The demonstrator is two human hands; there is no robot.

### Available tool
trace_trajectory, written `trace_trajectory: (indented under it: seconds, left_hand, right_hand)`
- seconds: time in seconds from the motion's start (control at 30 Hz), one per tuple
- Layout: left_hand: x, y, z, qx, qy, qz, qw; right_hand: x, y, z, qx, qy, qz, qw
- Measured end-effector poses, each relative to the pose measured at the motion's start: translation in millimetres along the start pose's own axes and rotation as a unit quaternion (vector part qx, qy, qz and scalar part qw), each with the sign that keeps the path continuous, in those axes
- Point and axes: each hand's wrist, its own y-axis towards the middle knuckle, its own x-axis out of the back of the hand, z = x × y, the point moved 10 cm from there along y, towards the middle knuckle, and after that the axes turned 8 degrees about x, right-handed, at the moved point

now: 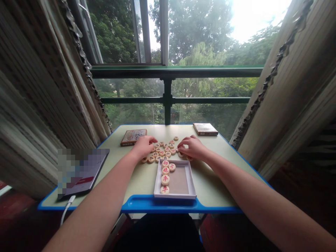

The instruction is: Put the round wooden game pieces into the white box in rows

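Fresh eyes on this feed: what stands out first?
Probably the open white box at the near edge of the table, holding five red-marked discs. Beyond it, the left hand and right hand flank a cluster of loose discs. Behind the table, a bright window onto trees fills the upper middle.

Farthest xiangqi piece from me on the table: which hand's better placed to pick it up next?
Probably the right hand: it sits closer to that xiangqi piece, though it seems to touch others. The left hand is farther off, leftward.

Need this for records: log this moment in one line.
left hand: at loose pieces, left side | right hand: at pieces, right side | box: holds five red-marked pieces
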Motion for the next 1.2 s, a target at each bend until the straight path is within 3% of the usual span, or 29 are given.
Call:
trace_trajectory:
  seconds: [0.13,0.4,0.53,0.7,0.87,1.07,1.2]
  left_hand:
    - [1.0,-2,-7,-0.018,-0.034,-0.015,0.999]
    - [8.9,3,4,0.027,-0.138,-0.01,0.99]
    - [10.6,3,10,0.042,-0.038,-0.026,0.998]
    - [-6.5,-1,8,0.025,0.037,0.046,0.998]
    - [-4.0,1,13,0.023,0.085,0.039,0.995]
    - [13.7,3,13,0.025,0.16,-0.033,0.986]
    - [5.9,3,11,0.022,0.113,0.004,0.993]
  right_hand:
    - [-3,2,0,-0.022,0.0,0.001,1.0]
    - [1,-2,-1,-0.041,0.054,-0.036,0.997]
    - [9,-4,-3,-0.034,0.135,-0.083,0.987]
    - [15,-3,2,-0.001,0.214,-0.105,0.971]
    - [-7,-3,3,-0.008,0.186,-0.025,0.982]
    - [-5,-2,5,0.012,0.07,-0.035,0.997]
    - [-1,-4,8,0.021,0.019,-0.006,1.0]
